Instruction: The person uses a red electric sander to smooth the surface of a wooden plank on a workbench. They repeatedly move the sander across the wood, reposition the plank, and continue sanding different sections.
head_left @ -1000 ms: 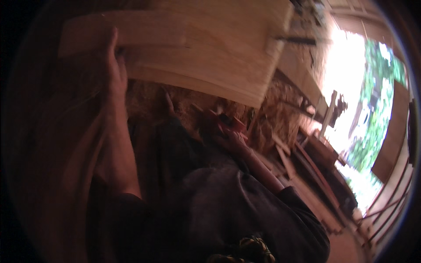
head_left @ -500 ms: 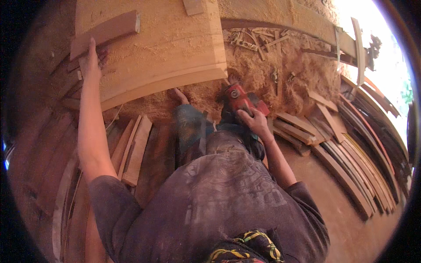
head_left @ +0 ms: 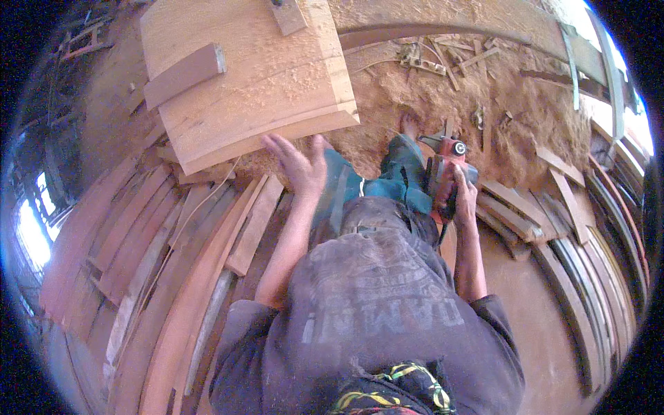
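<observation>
My right hand [head_left: 462, 187] is wrapped round a red and black electric planer [head_left: 443, 169], held beside my right thigh, right of the workpiece. My left hand [head_left: 301, 164] is raised with its fingers apart and holds nothing. It is close to the near edge of a thick, pale wooden slab [head_left: 263, 90], which is strewn with shavings. On the slab's left side lies a brown wood block [head_left: 185, 76]. A smaller wood piece [head_left: 289, 17] rests near its far edge.
Long boards [head_left: 180, 297] lie at my left, with a thin cord [head_left: 207, 197] across them. Stacked planks [head_left: 567, 304] lie at my right. Sawdust [head_left: 512, 131] and offcuts cover the ground ahead, near a power strip [head_left: 422, 62]. A heavy beam [head_left: 443, 17] runs beyond.
My left hand has left the brown block and moved right and nearer to me. My right hand has shifted right with the planer, and the view has turned somewhat.
</observation>
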`<state>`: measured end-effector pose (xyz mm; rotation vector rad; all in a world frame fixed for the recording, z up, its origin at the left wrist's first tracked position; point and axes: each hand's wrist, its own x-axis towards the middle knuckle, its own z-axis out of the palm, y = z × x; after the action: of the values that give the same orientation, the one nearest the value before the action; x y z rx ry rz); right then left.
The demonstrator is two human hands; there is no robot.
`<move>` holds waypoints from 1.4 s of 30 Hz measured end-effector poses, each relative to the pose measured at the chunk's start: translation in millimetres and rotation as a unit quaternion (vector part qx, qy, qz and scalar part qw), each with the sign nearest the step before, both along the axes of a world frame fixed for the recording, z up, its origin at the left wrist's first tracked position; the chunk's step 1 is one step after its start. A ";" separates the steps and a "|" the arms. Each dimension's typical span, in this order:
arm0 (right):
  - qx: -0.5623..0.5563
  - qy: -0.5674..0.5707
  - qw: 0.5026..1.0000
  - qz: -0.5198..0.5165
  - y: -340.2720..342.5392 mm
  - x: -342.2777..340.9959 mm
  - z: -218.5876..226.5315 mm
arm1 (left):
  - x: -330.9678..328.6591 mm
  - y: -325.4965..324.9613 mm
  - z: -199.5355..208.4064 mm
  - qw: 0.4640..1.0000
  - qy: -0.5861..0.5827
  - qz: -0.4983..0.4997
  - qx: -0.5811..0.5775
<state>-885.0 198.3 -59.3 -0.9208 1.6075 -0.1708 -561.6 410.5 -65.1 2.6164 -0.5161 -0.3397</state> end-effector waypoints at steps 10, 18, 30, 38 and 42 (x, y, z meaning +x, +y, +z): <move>-0.065 -0.107 0.988 0.093 -38.3 3.6 -31.9 | -31.8 -52.6 13.3 0.992 -0.038 -0.072 0.096; -0.077 -0.111 0.960 0.247 -68.5 14.3 16.9 | -73.9 -56.4 11.9 0.984 -0.023 -0.175 0.024; -0.116 -0.140 0.824 0.537 -100.0 45.1 139.9 | -153.1 -6.9 24.9 0.897 0.234 0.232 -0.295; -0.209 -0.182 0.670 0.689 -91.6 83.5 145.7 | -188.9 -22.8 24.0 0.856 0.319 0.242 -0.328; -0.219 -0.178 0.644 0.712 -80.5 99.9 138.8 | -184.2 -29.5 41.7 0.845 0.359 0.249 -0.309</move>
<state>-785.1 117.7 79.4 -2.1187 0.1003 0.3819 -745.9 381.0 -23.5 1.7142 0.2820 -0.7731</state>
